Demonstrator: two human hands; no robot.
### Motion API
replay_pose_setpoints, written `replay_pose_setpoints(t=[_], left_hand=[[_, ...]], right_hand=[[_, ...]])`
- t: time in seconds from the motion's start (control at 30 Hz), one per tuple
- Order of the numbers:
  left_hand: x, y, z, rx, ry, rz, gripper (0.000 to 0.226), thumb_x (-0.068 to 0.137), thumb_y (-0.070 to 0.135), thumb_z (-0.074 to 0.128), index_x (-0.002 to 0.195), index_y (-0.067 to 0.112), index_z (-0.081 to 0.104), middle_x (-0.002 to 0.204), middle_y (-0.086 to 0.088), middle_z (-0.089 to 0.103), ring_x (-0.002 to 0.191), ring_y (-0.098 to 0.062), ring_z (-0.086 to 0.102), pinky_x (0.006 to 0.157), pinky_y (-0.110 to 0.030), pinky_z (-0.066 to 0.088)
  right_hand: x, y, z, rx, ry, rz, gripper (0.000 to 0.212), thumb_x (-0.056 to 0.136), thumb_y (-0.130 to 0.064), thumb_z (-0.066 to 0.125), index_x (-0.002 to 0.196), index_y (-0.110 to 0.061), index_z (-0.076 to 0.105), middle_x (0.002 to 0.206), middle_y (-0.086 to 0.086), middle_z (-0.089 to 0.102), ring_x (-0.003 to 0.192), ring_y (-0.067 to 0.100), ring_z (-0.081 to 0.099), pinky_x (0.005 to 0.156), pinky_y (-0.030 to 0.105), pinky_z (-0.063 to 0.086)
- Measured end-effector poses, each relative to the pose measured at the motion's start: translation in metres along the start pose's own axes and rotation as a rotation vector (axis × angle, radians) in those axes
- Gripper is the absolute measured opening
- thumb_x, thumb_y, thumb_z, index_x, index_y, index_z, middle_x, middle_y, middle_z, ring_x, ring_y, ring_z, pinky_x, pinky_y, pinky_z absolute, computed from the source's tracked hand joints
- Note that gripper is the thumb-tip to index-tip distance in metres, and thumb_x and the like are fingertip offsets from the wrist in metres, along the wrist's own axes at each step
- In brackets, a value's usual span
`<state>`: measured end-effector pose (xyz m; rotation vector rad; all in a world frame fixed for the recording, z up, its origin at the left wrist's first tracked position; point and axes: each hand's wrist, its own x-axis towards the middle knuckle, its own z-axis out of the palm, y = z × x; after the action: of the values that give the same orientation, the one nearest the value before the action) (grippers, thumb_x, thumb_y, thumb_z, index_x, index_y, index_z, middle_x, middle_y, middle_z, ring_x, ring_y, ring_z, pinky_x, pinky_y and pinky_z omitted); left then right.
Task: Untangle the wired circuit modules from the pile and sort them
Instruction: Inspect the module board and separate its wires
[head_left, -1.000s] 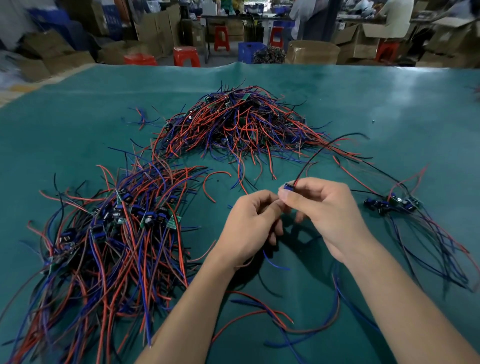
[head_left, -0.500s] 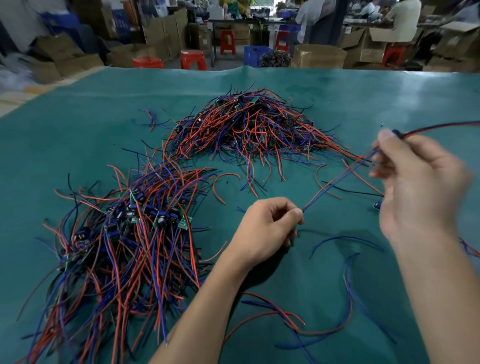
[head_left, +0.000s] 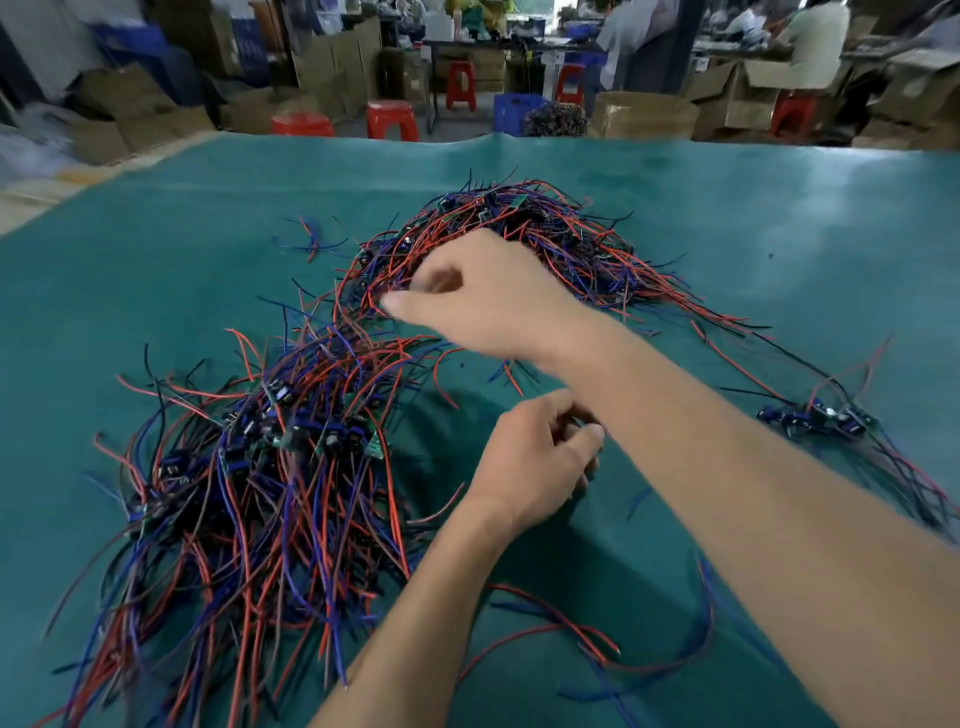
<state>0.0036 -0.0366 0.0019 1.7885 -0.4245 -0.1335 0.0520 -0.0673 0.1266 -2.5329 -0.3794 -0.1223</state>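
My right hand (head_left: 483, 296) pinches at wires in the far pile (head_left: 519, 244); my left hand (head_left: 540, 457) curls loosely, grip unclear. Next: ease one module free.

I see bare green mat (head_left: 156, 291) on the far left and the far right, so a hand can pass there. The far wire pile (head_left: 524, 244) and the near pile (head_left: 270, 467) block the middle-left. A small module group (head_left: 815, 415) lies at right; its wires, somewhat blurred, seem to reach the right edge.
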Motion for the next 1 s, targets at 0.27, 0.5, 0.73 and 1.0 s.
replay_pose_setpoints(t=[0.27, 0.5, 0.73, 1.0], left_hand=[[0.002, -0.004, 0.001, -0.017, -0.019, -0.03, 0.011, 0.09, 0.011, 0.057, 0.087, 0.018, 0.064, 0.06, 0.002, 0.065, 0.048, -0.015, 0.058, 0.05, -0.022, 0.043], [0.003, -0.005, 0.0, -0.032, -0.017, -0.051, 0.013, 0.091, 0.008, 0.056, 0.086, 0.018, 0.063, 0.062, -0.001, 0.065, 0.048, -0.016, 0.057, 0.048, -0.02, 0.043], [0.003, -0.003, 0.001, -0.115, 0.016, -0.07, 0.012, 0.094, 0.006, 0.054, 0.091, 0.013, 0.063, 0.066, -0.003, 0.066, 0.049, -0.015, 0.057, 0.044, -0.022, 0.044], [0.004, 0.004, -0.001, -0.352, 0.082, -0.139, 0.036, 0.107, 0.036, 0.037, 0.105, 0.009, 0.061, 0.092, -0.011, 0.072, 0.057, -0.021, 0.064, 0.048, -0.031, 0.053]], right_hand=[[0.04, 0.134, -0.011, -0.39, -0.073, 0.437, 0.062, 0.088, -0.052, 0.067, 0.144, -0.029, 0.052, 0.159, 0.015, 0.035, 0.141, 0.043, 0.04, 0.115, 0.05, 0.038], [0.023, 0.164, -0.016, -0.241, 0.18, 0.45, 0.007, 0.08, -0.018, 0.078, 0.075, -0.022, 0.075, 0.098, 0.017, 0.076, 0.093, 0.033, 0.068, 0.079, 0.03, 0.05], [-0.005, 0.158, -0.047, 0.274, 0.27, 0.463, 0.023, 0.085, -0.029, 0.074, 0.069, -0.012, 0.078, 0.07, 0.004, 0.077, 0.052, 0.008, 0.063, 0.049, 0.022, 0.046], [-0.098, 0.11, -0.024, 0.507, 0.321, 0.188, 0.02, 0.081, -0.031, 0.072, 0.065, -0.02, 0.079, 0.061, 0.002, 0.072, 0.05, 0.006, 0.055, 0.048, 0.02, 0.041]])
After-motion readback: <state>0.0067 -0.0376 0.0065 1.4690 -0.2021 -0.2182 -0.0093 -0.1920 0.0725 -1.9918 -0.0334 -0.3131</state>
